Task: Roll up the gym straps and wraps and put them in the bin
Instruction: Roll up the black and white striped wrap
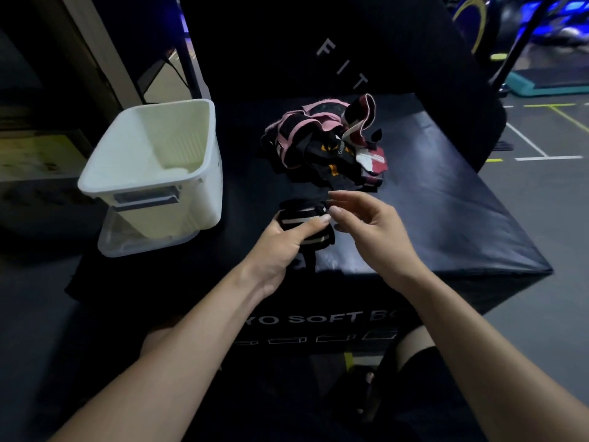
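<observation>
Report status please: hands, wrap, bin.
Left hand grips black wrap with white stripes, partly rolled. Right hand open beside it. White plastic bin unobstructed. Pile of straps waiting.

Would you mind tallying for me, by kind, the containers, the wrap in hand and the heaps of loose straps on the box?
White bin: 1
Clear lid under the bin: 1
Black wrap with white stripes, held in the left hand: 1
Heap of tangled straps, pieces too entwined to count: 1
Total: 4
</observation>
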